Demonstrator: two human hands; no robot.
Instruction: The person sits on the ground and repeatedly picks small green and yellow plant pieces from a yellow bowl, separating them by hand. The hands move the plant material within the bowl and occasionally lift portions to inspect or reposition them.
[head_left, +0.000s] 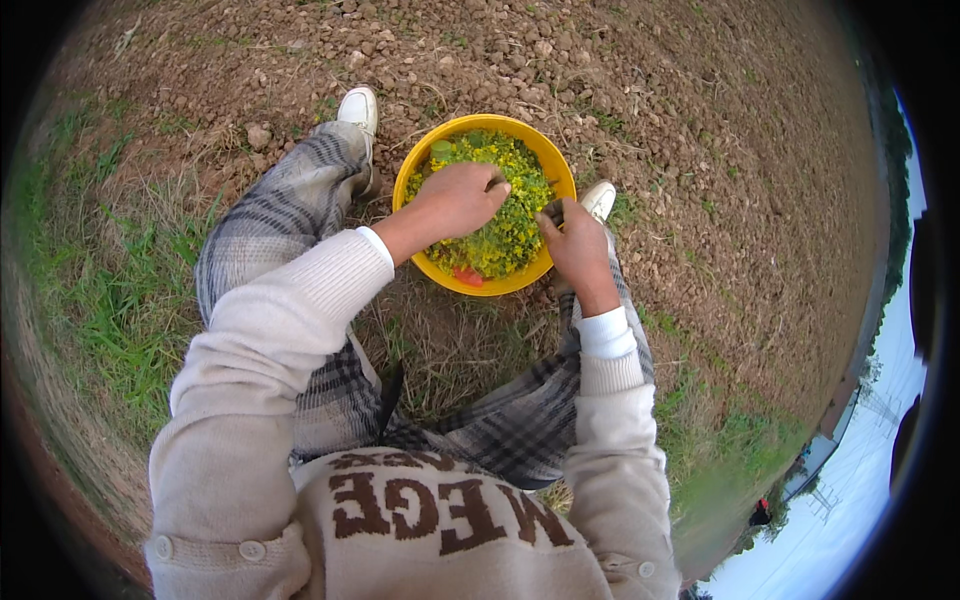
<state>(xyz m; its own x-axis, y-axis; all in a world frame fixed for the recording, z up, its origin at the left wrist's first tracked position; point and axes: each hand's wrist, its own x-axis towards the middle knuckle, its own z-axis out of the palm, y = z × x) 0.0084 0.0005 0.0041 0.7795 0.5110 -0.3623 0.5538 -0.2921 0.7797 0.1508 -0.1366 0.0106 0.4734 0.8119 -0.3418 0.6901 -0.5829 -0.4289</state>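
Note:
A round yellow plastic bucket (559, 166) stands on the ground between my feet. Inside it lie many small yellow flowers with green stems and leaves (517, 240), a round light-green piece (441, 150) by the far left wall and a red piece (469, 277) at the near wall. My left hand (463, 199) is over the middle of the bucket, fingers curled and thumb near the index finger; whether it pinches anything is hidden. At the bucket's right rim, my right hand (574, 236) has its fingers bent towards the thumb, and what lies between them is too small to tell.
My legs in plaid trousers (277, 217) spread to both sides of the bucket, ending in white shoes (358, 109). Cloddy brown soil (712, 150) stretches ahead and right; grass (127, 322) grows at the left. A distant figure in dark and red (760, 512) is at the lower right.

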